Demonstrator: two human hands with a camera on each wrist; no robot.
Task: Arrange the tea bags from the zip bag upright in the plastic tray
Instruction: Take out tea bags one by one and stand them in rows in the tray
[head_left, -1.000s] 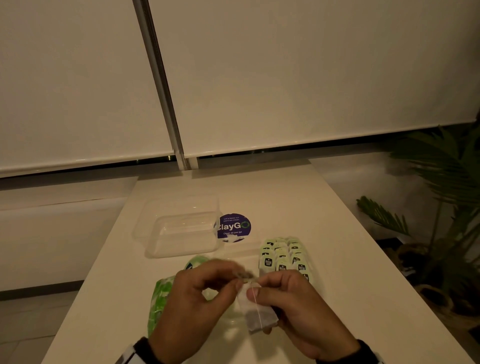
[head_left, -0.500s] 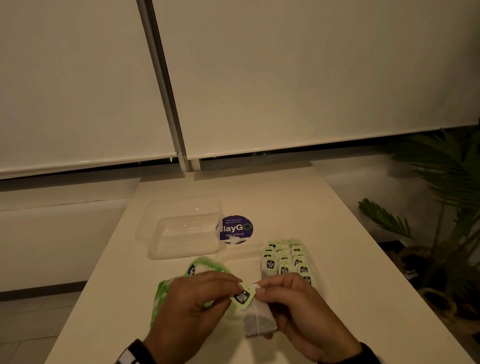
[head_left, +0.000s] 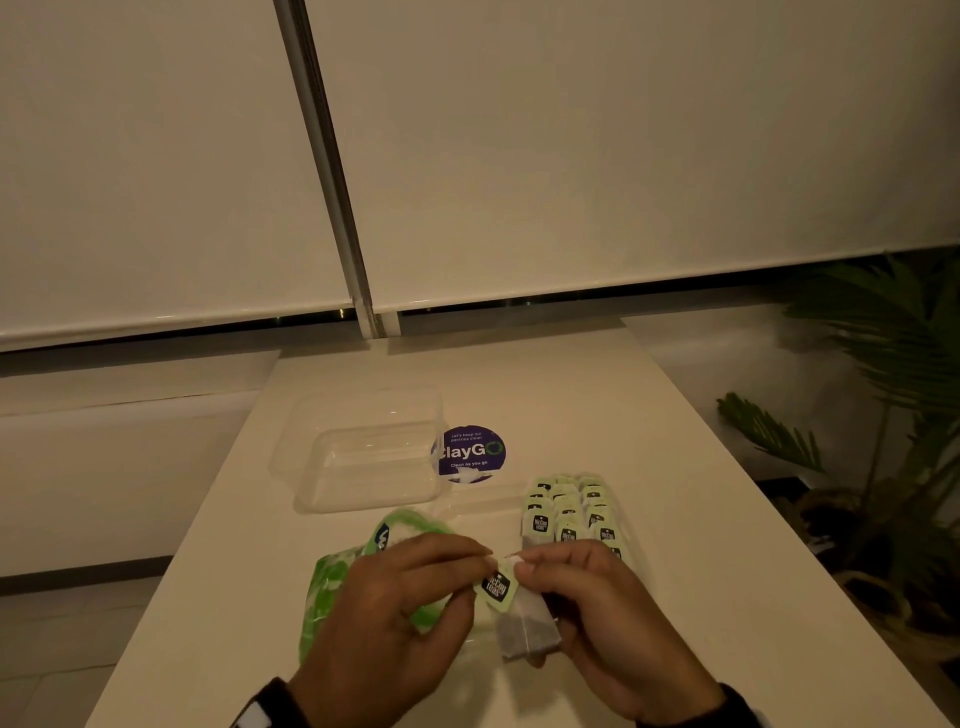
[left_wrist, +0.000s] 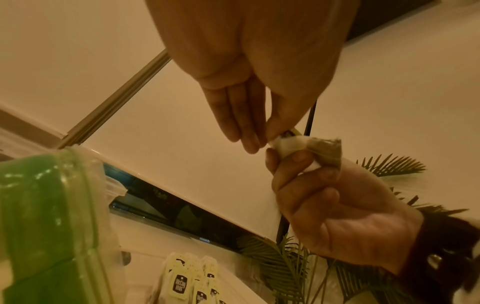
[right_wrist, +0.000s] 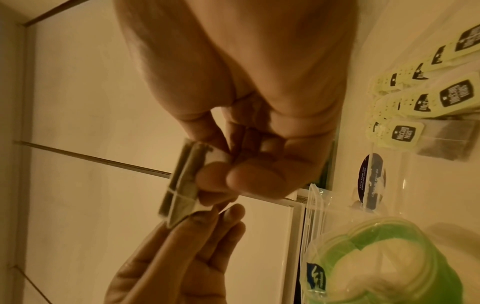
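Note:
I hold one tea bag (head_left: 527, 623) just above the table's near end. My right hand (head_left: 524, 566) grips its top, with the dark pouch hanging below the fingers. My left hand (head_left: 480, 566) pinches its pale green tag (head_left: 498, 584), which rests against the bag's top. The green zip bag (head_left: 332, 587) lies under and left of my left hand. The clear plastic tray (head_left: 363, 452) stands further back with nothing visible in it. In the right wrist view the held tea bag (right_wrist: 182, 181) is edge-on between thumb and fingers.
Several tea bags (head_left: 571, 514) lie overlapping in rows just beyond my right hand. A round purple sticker (head_left: 470, 454) is on the table beside the tray. A potted palm (head_left: 883, 389) stands off the table's right edge. Blinds close off the far end.
The left hand has brought the tag down from a raised position onto the tea bag's top, so the string no longer shows. Both hands keep their hold.

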